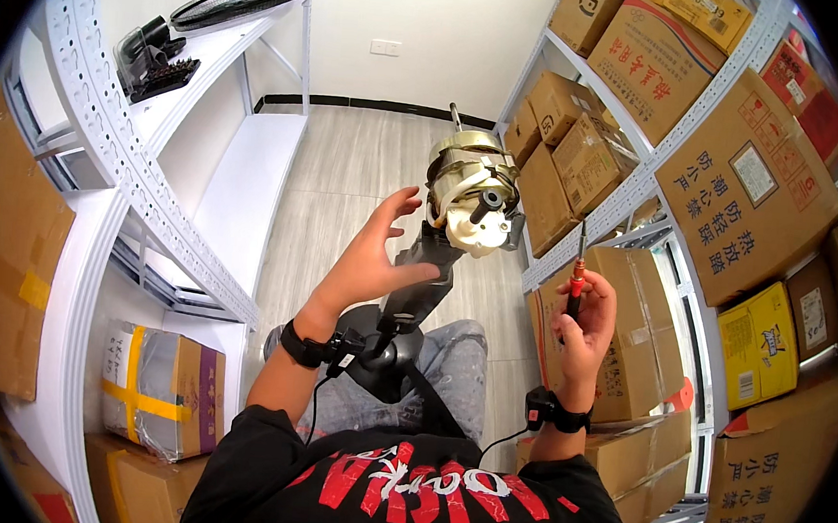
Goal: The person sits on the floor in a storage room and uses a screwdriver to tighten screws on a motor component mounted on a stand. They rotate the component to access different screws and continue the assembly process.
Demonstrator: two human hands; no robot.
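In front of me stands a fan with its motor (468,182) bare, a metal shaft pointing away and a white gear housing with a black knob facing me. A dark grey neck (422,281) carries it above a black base part (388,361) near my legs. My left hand (380,259) is open beside the neck, fingers spread and thumb reaching across toward it; whether the thumb touches it I cannot tell. My right hand (585,322) grips a red and black screwdriver (576,287), its tip pointing up and away, apart from the motor.
White metal shelves flank me. On the left one lie a round black fan grille (238,4) and a case of screwdriver bits (165,79). Cardboard boxes (651,69) fill the right shelf, and a taped box (162,389) sits low at left. Cables run from both wristbands.
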